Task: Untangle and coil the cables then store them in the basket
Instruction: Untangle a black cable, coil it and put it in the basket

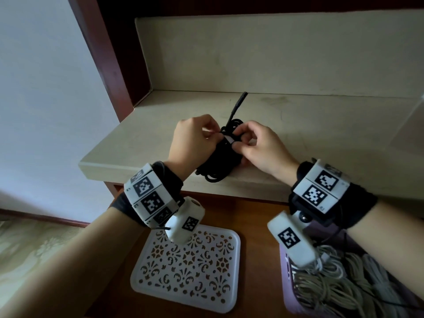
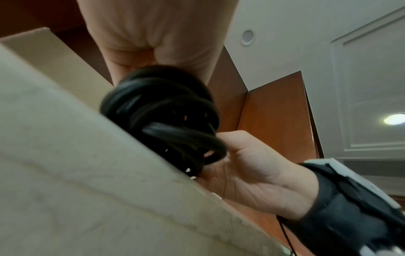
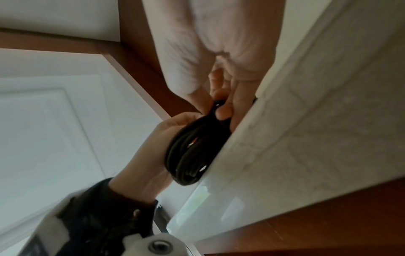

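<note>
Black rubbery cable, wound into a thick coil, is lying at the front edge of the pale stone-look desk, and in the head view we are working on it with both hands. Our left hand and right hand are each pinching a small white tie strip across the coil's middle, while one stiff plug end is sticking up behind. Below, a white perforated plastic tray is sitting on the brown wooden surface, and a purple basket at lower right is already holding pale coiled cables.

From the left wrist view, we are seeing the coil's loops overhanging the desk edge, with our right hand cupping them from below.

From the right wrist view, our left hand is gripping the coil and our right fingers are curling round it near the top.

We judge the risk is the tie slipping before it is fastened: the loops are looking springy and could splay open, or the overhanging end could drag the bundle off the desk.

Around us, white panelled walls and reddish wood trim are showing, and the light is dim.
</note>
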`<state>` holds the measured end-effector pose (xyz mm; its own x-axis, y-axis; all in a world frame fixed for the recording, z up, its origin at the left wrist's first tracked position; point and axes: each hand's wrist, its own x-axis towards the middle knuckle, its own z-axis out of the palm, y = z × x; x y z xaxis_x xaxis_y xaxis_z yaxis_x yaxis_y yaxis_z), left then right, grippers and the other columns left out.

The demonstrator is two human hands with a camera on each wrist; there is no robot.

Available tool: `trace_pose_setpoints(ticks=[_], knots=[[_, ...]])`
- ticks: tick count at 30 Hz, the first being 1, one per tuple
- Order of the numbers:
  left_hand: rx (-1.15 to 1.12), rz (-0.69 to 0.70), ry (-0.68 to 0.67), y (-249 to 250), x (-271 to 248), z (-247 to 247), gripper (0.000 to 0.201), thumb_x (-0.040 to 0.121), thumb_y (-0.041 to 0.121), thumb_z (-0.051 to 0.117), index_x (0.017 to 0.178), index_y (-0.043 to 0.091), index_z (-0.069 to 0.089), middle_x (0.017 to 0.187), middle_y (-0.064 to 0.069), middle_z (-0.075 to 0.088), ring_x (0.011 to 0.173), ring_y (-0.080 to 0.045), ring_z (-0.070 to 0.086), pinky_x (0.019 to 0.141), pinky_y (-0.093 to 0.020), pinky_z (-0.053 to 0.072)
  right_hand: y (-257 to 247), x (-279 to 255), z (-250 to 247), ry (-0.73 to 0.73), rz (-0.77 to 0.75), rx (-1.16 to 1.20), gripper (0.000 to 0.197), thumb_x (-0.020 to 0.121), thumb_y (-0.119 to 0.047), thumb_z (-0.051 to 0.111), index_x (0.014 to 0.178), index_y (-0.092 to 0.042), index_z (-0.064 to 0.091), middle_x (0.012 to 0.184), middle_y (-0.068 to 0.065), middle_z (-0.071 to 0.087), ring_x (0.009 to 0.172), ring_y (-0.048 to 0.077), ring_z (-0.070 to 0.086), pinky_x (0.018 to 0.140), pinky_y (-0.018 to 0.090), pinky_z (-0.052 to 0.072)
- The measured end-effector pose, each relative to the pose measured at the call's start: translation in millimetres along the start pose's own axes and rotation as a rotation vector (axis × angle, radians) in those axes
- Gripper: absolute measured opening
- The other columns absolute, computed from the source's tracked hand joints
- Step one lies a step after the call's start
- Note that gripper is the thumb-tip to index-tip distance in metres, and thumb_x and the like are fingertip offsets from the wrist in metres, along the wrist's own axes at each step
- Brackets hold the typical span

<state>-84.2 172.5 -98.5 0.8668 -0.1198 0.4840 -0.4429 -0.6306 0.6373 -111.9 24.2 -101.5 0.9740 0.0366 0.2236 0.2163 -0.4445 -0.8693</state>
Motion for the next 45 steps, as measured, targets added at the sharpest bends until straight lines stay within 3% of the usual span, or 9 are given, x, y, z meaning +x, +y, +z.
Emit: trace_pose_setpoints(ticks=[12, 16, 21, 26, 33, 36, 39, 42, 45], knots=[[0.064, 0.022, -0.021, -5.2, 1.3, -5.2, 0.014, 0.080, 0.011, 0.067, 0.068, 0.006, 0.063, 0.073, -0.007, 0.066, 0.071, -0.024, 0.063, 0.067, -0.031, 0.050, -11.3, 9.1, 22.9, 0.232, -0.030, -0.216, 0.016, 0.086, -0.011, 0.054, 0.093, -0.016, 0.040, 0.068, -0.008, 0.045, 0.060, 0.005, 0.043, 0.050, 0.019, 0.031], [0.108, 0.090, -0.092, 1.4, -3.1, -11.1, 0.025, 0.074, 0.029, 0.054, 0.069, 0.006, 0.060, 0.078, -0.008, 0.066, 0.075, -0.025, 0.064, 0.069, -0.033, 0.051, -12.0, 11.0, 10.3, 0.023, 0.017, -0.176, 0.011, 0.090, -0.012, 0.055, 0.091, -0.018, 0.045, 0.069, -0.006, 0.042, 0.059, 0.007, 0.041, 0.051, 0.019, 0.035], [0.258, 0.211, -0.175, 9.2, -0.5, -9.7, 0.010, 0.080, 0.010, 0.056, 0.077, 0.001, 0.059, 0.081, -0.010, 0.061, 0.078, -0.032, 0.057, 0.067, -0.034, 0.043, -9.9, 11.8, -0.8, -0.078, 0.253, 0.099, 0.023, 0.089, -0.003, 0.054, 0.080, -0.020, 0.041, 0.073, 0.000, 0.045, 0.054, 0.013, 0.046, 0.046, 0.022, 0.042], [0.315, 0.217, -0.246, 14.0, -5.3, -16.8, 0.012, 0.088, 0.017, 0.057, 0.092, 0.006, 0.061, 0.097, -0.008, 0.064, 0.089, -0.029, 0.059, 0.074, -0.032, 0.042, -20.1, 12.5, -13.9, -0.227, 0.275, 0.072, 0.019, 0.090, 0.002, 0.049, 0.102, -0.011, 0.042, 0.082, 0.004, 0.048, 0.054, 0.015, 0.050, 0.041, 0.020, 0.044], [0.651, 0.022, -0.372, 42.8, -9.6, -1.6, 0.059, 0.081, 0.055, 0.060, 0.109, 0.009, 0.037, 0.086, -0.001, 0.050, 0.074, -0.022, 0.048, 0.062, -0.030, 0.035, -34.8, 39.1, -30.2, -0.022, -0.322, -0.799, 0.057, 0.081, 0.007, 0.040, 0.129, -0.022, 0.051, 0.131, 0.005, 0.037, 0.116, 0.023, 0.037, 0.087, 0.036, 0.043], [0.408, -0.101, -0.393, 33.1, -5.7, -6.7, 0.049, 0.080, 0.040, 0.067, 0.100, 0.005, 0.040, 0.079, -0.001, 0.055, 0.072, -0.023, 0.054, 0.057, -0.030, 0.038, -35.0, 49.9, -37.5, -0.130, -0.339, -0.860, 0.057, 0.089, 0.000, 0.039, 0.139, -0.026, 0.042, 0.148, 0.002, 0.026, 0.132, 0.024, 0.022, 0.102, 0.036, 0.032], [-0.268, -0.371, -0.464, 14.9, 3.2, -26.9, 0.038, 0.088, 0.031, 0.058, 0.101, -0.004, 0.061, 0.082, -0.015, 0.067, 0.067, -0.025, 0.061, 0.060, -0.030, 0.049, -30.4, 52.5, -46.2, -0.002, -0.276, -0.583, 0.049, 0.093, -0.002, 0.038, 0.140, -0.019, 0.041, 0.143, 0.011, 0.034, 0.133, 0.027, 0.027, 0.106, 0.028, 0.022], [-0.982, -0.581, -0.512, 7.9, 0.7, -39.9, 0.035, 0.093, 0.030, 0.040, 0.111, 0.006, 0.058, 0.090, -0.016, 0.067, 0.070, -0.024, 0.065, 0.060, -0.029, 0.055, -27.8, 48.0, -47.3, -0.022, -0.049, -0.285, 0.043, 0.099, -0.015, 0.037, 0.142, -0.015, 0.035, 0.144, 0.011, 0.037, 0.132, 0.023, 0.036, 0.101, 0.025, 0.029], [-1.228, -0.611, -0.541, 8.1, 0.7, -44.2, 0.041, 0.082, 0.035, 0.042, 0.107, 0.009, 0.063, 0.098, -0.020, 0.067, 0.077, -0.026, 0.068, 0.060, -0.028, 0.055, -32.6, 43.0, -45.3, -0.062, 0.053, -0.090, 0.043, 0.100, -0.024, 0.038, 0.143, -0.017, 0.034, 0.147, 0.005, 0.036, 0.132, 0.015, 0.037, 0.101, 0.027, 0.032]])
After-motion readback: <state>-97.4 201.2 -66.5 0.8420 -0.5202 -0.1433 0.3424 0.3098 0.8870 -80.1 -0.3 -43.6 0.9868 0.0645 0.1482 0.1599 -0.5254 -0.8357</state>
